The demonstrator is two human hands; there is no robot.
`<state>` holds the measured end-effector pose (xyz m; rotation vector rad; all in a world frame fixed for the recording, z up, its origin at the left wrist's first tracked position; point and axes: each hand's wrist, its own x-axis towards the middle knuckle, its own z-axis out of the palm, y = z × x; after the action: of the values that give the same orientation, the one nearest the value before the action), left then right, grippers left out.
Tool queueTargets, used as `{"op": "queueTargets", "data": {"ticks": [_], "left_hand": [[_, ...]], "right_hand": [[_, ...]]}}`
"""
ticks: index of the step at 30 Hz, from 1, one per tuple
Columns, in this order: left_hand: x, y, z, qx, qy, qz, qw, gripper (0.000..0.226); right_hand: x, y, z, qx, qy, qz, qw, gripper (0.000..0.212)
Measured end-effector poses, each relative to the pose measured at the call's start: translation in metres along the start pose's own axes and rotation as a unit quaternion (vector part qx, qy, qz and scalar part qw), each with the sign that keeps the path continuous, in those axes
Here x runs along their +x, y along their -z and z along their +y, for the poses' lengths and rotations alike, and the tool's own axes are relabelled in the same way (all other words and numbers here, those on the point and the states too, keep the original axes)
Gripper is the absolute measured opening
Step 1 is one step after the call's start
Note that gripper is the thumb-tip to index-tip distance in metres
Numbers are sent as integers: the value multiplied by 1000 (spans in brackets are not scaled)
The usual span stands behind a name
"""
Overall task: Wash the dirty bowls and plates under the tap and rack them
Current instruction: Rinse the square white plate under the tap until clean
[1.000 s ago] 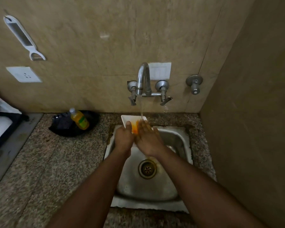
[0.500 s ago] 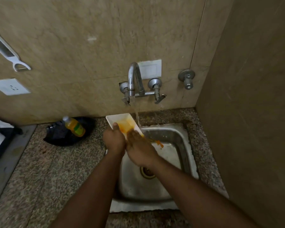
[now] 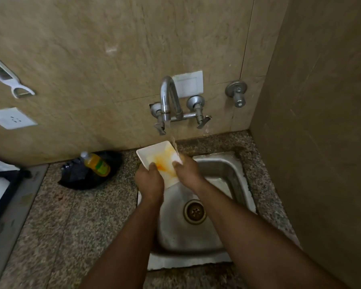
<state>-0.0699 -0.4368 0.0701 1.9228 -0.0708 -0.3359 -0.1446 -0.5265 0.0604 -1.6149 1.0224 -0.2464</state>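
Orange sauce still streaks the white square plate [image 3: 162,161], held tilted over the steel sink [image 3: 221,163] at its back left corner under the running tap [image 3: 168,97]. The left hand [image 3: 149,180] grips its near edge, thumb on top; the right hand [image 3: 187,170] holds its right side, fingers curled at the rim. I judge washing is partway; rinsing and racking remain.
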Motion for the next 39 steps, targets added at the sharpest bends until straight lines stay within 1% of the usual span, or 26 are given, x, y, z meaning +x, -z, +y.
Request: {"op": "queueTargets", "data": {"ticks": [2, 3, 4, 6, 7, 8, 9, 10, 11, 12, 13, 14, 15, 16, 18, 20, 23, 24, 25, 27, 29, 31, 33, 35, 36, 39], "left_hand": [[13, 10, -6, -11, 40, -56, 998, 30], [17, 13, -10, -1, 52, -92, 994, 36], [21, 12, -15, 2, 55, -132, 990, 42], [16, 3, -21, -11, 61, -204, 977, 55], [10, -4, -20, -17, 63, -222, 973, 66], [6, -14, -20, -10, 54, -221, 974, 79], [1, -23, -18, 42, 26, -201, 978, 93], [-4, -31, -19, 134, -16, -186, 973, 104], [-11, -39, -21, 255, -73, -186, 946, 108], [-20, -46, -25, 364, -141, -196, 900, 104], [-30, -51, -29, 426, -202, -222, 853, 92], [-38, -55, -35, 450, -254, -254, 818, 80], [-42, -59, -43, 459, -285, -288, 791, 72], [-45, -61, -51, 458, -302, -317, 773, 71], [-39, -67, -62, 459, -310, -359, 752, 75], [-26, -75, -62, 453, -298, -372, 753, 71], [-4, -86, -46, 439, -234, -350, 794, 68], [2, -88, -43, 441, -218, -337, 803, 68], [4, -89, -40, 450, -218, -330, 801, 69], [-4, -84, -40, 472, -246, -353, 770, 71], [-19, -77, -51, 470, -273, -408, 734, 70], [-25, -65, -60, 471, -285, -417, 723, 70], [-15, -57, -63, 488, -297, -375, 730, 72], [3, -50, -57, 498, -296, -313, 753, 71], [13, -50, -55, 499, -282, -304, 761, 71], [21, -57, -53, 464, -261, -337, 777, 74]], "right_hand": [[-12, 12, 10, 169, -56, -89, 980, 36], [-15, 19, 14, 210, -80, -119, 967, 37], [-16, 27, 15, 209, -97, -128, 965, 34], [-11, 38, 14, 200, -130, -89, 967, 23], [-5, 41, 13, 195, -146, -53, 968, 25], [1, 43, 14, 185, -153, -19, 971, 27], [5, 44, 16, 160, -151, 8, 975, 26], [7, 45, 18, 134, -143, 31, 980, 27], [10, 46, 23, 110, -136, 50, 983, 29], [11, 46, 28, 102, -133, 66, 984, 28], [11, 47, 33, 106, -133, 75, 982, 26], [12, 49, 38, 104, -134, 85, 982, 27], [9, 52, 39, 93, -128, 91, 983, 30], [6, 54, 39, 78, -125, 98, 984, 33], [-4, 55, 42, 65, -124, 110, 984, 34], [-13, 47, 47, 44, -109, 125, 985, 38], [-21, 23, 58, 57, -96, 148, 983, 58], [-19, 17, 62, 71, -97, 157, 980, 61], [-17, 17, 61, 91, -102, 162, 977, 61], [-6, 22, 56, 118, -127, 176, 969, 53], [4, 33, 52, 121, -140, 174, 967, 43], [9, 34, 51, 133, -129, 164, 969, 36], [5, 24, 47, 134, -113, 149, 973, 27], [-4, 14, 40, 143, -120, 134, 973, 22], [-7, 10, 38, 144, -131, 133, 972, 23], [-12, 11, 38, 149, -123, 155, 969, 25]]}}
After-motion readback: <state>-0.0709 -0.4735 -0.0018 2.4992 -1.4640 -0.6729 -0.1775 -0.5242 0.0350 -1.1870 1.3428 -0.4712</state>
